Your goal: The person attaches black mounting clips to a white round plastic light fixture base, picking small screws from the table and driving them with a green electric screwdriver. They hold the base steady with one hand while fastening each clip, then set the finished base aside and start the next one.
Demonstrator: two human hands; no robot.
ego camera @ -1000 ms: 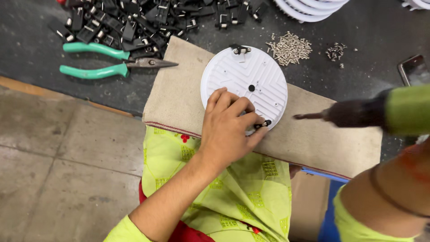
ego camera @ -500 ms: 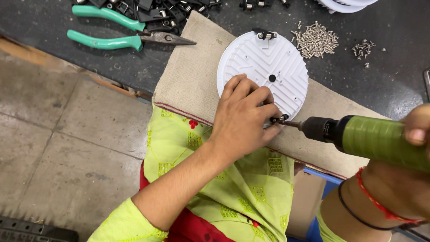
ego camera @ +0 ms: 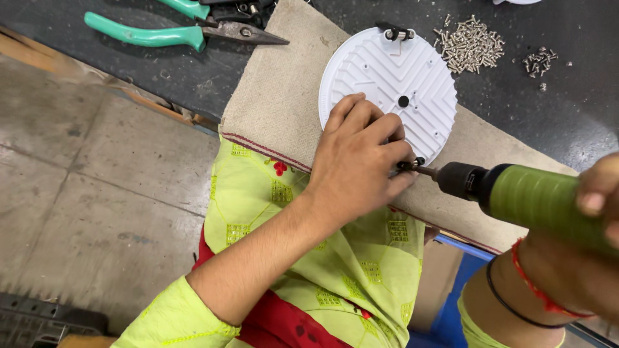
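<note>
From the head view, the left hand (ego camera: 358,161) presses on the near rim of the white ribbed disc (ego camera: 393,77), which lies on the beige cloth (ego camera: 277,109), fingertips pinched around a small black part right where the bit of the green power screwdriver (ego camera: 535,200) meets it; the right hand (ego camera: 603,206) is wrapped round the tool's body. If the bit slips off, it would likely jab those fingers; the cloth overhangs the bench edge, so the disc could slide towards the lap; open room lies far side, between the pliers (ego camera: 187,32) and the screw pile (ego camera: 467,45).
</note>
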